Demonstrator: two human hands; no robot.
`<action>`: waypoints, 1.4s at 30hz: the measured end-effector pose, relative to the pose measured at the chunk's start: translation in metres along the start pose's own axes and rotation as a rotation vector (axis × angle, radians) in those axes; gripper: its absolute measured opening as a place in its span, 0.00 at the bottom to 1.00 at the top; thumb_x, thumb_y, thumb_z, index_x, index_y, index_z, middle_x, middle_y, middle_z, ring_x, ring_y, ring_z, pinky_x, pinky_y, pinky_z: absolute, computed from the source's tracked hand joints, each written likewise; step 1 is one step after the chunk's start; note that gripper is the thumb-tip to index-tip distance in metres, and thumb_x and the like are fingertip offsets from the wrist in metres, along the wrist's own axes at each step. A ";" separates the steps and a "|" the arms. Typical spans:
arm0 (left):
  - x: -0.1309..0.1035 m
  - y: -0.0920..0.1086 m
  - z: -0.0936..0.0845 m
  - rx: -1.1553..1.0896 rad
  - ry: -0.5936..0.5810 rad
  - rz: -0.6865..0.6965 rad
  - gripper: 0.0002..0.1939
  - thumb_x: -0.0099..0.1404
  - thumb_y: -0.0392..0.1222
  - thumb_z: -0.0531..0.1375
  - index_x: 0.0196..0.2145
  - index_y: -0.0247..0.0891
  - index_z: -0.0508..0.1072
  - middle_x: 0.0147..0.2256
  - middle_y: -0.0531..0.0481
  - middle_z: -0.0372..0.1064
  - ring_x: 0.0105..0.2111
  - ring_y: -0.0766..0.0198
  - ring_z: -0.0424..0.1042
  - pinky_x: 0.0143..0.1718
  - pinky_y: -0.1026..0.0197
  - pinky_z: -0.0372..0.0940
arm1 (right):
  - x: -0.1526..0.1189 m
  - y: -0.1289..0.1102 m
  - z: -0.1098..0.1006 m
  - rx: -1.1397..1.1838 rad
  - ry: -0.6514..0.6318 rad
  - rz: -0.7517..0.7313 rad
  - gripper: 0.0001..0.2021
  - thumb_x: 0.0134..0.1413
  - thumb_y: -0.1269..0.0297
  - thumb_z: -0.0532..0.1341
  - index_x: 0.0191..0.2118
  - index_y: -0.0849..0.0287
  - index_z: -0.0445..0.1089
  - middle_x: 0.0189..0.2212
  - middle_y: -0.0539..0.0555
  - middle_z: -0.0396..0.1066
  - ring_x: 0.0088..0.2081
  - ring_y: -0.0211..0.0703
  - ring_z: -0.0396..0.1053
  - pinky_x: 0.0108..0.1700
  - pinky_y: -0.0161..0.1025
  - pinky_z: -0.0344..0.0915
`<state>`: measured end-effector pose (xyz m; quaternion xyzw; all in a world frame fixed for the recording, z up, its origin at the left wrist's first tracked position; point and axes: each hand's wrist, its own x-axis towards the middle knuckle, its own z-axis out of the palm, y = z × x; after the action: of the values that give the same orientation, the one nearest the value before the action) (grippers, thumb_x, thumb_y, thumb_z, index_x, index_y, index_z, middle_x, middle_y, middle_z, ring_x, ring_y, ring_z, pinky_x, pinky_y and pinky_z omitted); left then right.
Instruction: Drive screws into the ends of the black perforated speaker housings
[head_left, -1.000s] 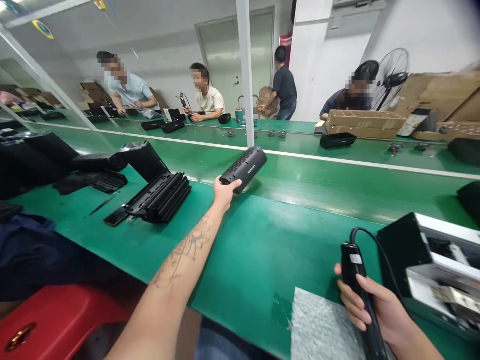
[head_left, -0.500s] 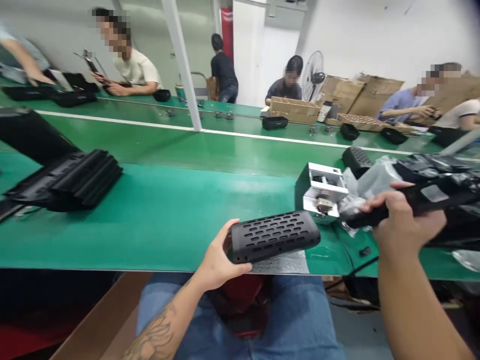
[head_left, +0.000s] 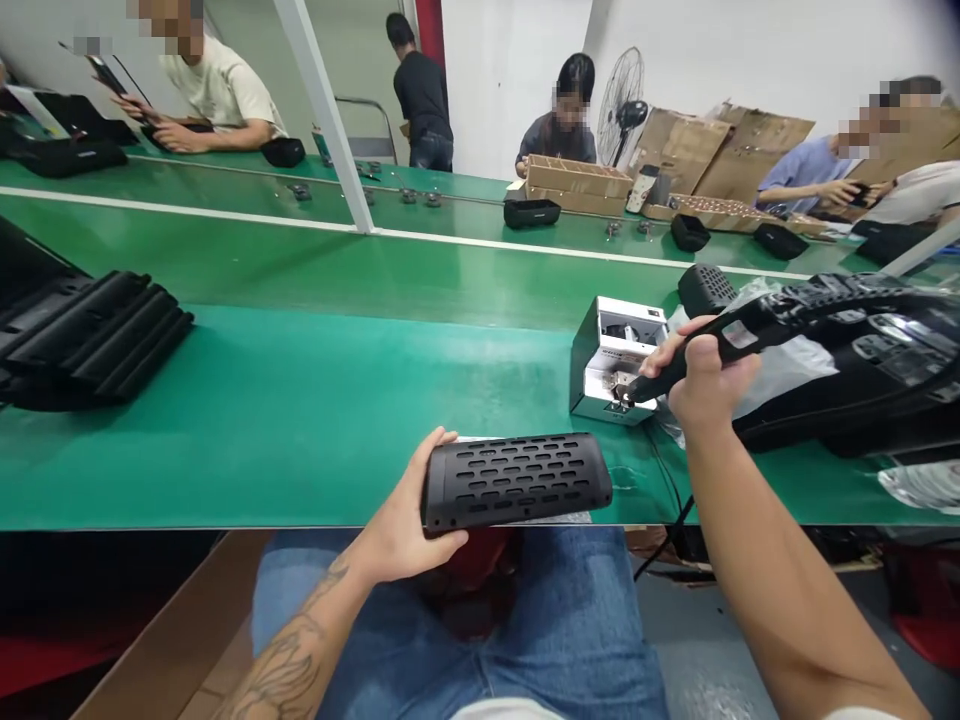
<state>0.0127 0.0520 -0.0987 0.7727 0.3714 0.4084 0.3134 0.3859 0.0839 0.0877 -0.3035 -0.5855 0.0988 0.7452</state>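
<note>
Down at the near edge of the green bench (head_left: 315, 420), the left hand (head_left: 405, 525) is closed around one end of a black, rounded oblong speaker shell with rows of slotted holes (head_left: 517, 478). The thumb lies along its top edge and the fingers curl underneath. The shell lies level, its long side running left to right, partly over the bench edge and above the person's blue-jeaned lap (head_left: 525, 620).

To the right, the right hand (head_left: 701, 375) grips a slim black electric screwdriver with a cord (head_left: 705, 350), held at a slant with its tip pointing down and left. The tip sits at the front opening of a small white and black box-shaped feeder (head_left: 611, 360) standing on the bench; whether it actually touches something inside is hard to tell from here. The cord drops off the bench edge beside the right forearm.

Just right of the feeder lie crumpled clear plastic wrap (head_left: 780, 355) and a pile of black plastic housings (head_left: 870, 350). At the far left of the bench sits a stack of black ribbed parts (head_left: 97, 335). Beyond a white line on the bench, other people sit or stand at the far side, near brown cardboard boxes (head_left: 577, 180) and a standing fan (head_left: 626, 110).
</note>
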 end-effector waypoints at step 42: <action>-0.003 -0.007 0.012 0.034 0.078 0.093 0.64 0.53 0.46 0.76 0.77 0.49 0.45 0.72 0.36 0.57 0.70 0.38 0.64 0.72 0.34 0.61 | -0.088 -0.078 0.018 0.438 -0.518 0.163 0.24 0.53 0.48 0.77 0.47 0.60 0.77 0.25 0.51 0.74 0.20 0.43 0.72 0.26 0.42 0.72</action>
<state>0.0194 0.0506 -0.1111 0.7777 0.3539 0.4460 0.2664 0.3269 -0.0166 0.0632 -0.1469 -0.6941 0.3548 0.6089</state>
